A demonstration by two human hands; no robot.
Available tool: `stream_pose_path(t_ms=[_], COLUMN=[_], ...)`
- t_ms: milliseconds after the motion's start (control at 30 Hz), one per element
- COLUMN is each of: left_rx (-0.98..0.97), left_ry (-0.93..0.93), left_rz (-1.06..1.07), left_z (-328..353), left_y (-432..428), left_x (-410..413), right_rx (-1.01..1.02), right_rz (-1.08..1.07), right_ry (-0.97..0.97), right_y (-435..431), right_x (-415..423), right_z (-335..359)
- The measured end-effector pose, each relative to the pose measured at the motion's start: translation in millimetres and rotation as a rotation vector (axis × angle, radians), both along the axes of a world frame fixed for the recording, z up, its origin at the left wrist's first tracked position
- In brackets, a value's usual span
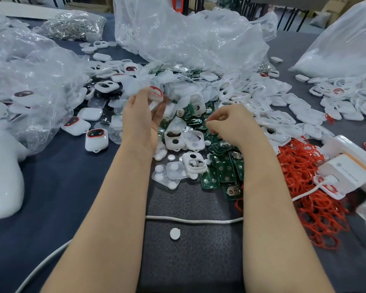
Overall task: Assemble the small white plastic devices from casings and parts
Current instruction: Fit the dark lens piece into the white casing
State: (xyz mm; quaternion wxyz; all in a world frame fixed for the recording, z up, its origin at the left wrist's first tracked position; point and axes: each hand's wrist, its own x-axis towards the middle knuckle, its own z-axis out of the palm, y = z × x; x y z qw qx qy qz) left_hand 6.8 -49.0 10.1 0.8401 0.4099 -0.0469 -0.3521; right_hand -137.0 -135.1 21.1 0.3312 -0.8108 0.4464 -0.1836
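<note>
Head view, mid-task. Left hand (143, 117) is raised above the heap and holds a red-faced casing (156, 94) at its fingertips, the remaining fingers loosely straight. Right hand (234, 123) is lowered onto the green circuit boards (218, 174), fingers curled and tips drawn together (whether they pinch a small part cannot be told). Done so far, by judgement: a few closed devices (97, 140) lie on the dark table (72, 197) at left, red windows up. Left to do: nearly everything. Empty casings (304, 112) spread in a wide heap at right, boards and white button pads (169, 176) lie loose in the middle, and red loops (309, 176) are piled at near right, unattached. The piece in hand appears to await its board.
</note>
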Motion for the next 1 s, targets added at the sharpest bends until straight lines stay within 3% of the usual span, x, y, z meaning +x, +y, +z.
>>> stream_pose_path(t_ms=[267,433,567,700,800,1000], left_rx=[0.058,0.141,0.076,0.028,-0.006,-0.038], left_ry=[-0.018,-0.079,-0.115,-0.138,-0.067,-0.023], left_rz=[-0.096,0.063,0.316,0.446,0.465,0.375], left_z=[11.1,21.9,28.4,24.6,25.4,24.3], left_y=[9.8,23.9,47.1,66.4,73.8,71.7], left_x=[-3.3,12.1,41.9,63.2,70.9,67.3], right_rx=[-0.110,-0.135,-0.183,-0.356,-0.487,-0.510], right_rz=[0.102,0.149,0.220,0.379,0.371,0.342], right_ry=[0.006,-0.078,-0.165,0.117,0.357,0.338], right_y=[19.9,38.0,63.6,83.0,85.4,84.8], right_x=[27.0,63.4,113.7,160.9,179.6,184.1], right_z=[-4.9,-0.4,-2.9,-12.1,-17.1,-19.6])
